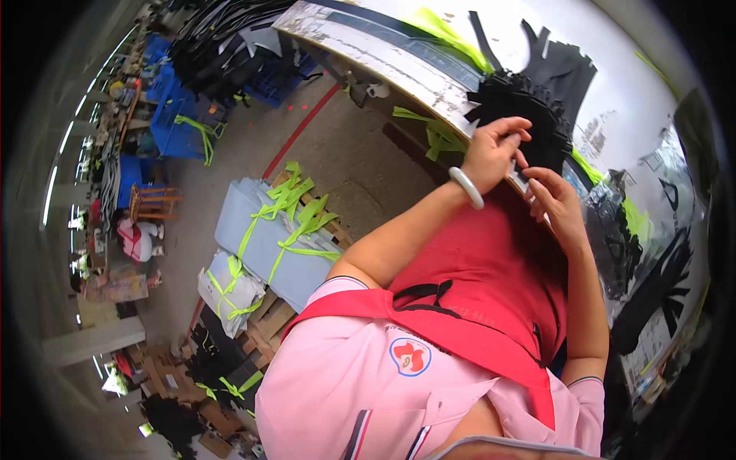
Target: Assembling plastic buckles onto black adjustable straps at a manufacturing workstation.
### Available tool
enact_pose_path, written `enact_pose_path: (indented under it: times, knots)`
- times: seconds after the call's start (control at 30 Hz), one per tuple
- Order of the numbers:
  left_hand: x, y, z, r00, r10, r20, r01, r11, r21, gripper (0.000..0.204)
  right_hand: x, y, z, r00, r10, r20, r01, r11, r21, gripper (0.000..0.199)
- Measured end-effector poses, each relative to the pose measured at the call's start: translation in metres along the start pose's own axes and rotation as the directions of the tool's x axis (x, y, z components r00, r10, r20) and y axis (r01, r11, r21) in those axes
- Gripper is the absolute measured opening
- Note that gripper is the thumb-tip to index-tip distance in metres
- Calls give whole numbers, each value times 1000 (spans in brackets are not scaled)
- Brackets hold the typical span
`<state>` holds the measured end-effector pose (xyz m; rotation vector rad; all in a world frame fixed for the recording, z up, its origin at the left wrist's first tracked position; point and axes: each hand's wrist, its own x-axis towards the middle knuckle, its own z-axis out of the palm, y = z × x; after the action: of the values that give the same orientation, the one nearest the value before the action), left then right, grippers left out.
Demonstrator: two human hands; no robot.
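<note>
My left hand (492, 156), with a pale bangle (466, 188) on its wrist, is at the near edge of the white table. Its fingers are bent towards the thumb, right beside a thick pile of black strip-like fabric pieces (529, 107). Facing it from the right, my right hand (555, 205) has its fingers curled in at the table edge, the fingertips close to the left hand's. Whatever lies between the fingertips is too small and dark to make out. Behind the pile lie flat dark-grey fabric pieces (563, 73).
Yellow-green ties (445, 31) lie on the table (368, 57), and clear plastic bags with black pieces (613, 230) sit at right. Tied light-blue bundles (261, 230) rest on a pallet to my left. Blue crates (172, 119), a wooden stool (153, 202) and other people stand further left.
</note>
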<state>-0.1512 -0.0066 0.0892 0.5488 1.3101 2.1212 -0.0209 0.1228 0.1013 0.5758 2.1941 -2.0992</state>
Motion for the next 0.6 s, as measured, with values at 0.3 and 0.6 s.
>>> enact_pose_path:
  times: [0.3,0.6]
  knots:
    - [-32,-41,20,997,41,-59,-41,999,9,23,-9,52,39,984,33,173,-113,873,475,20]
    - [-62,-46,-14,863,-267,428,450,791,-414,34,-26,59,28,957,39,286,-248,618,746,22]
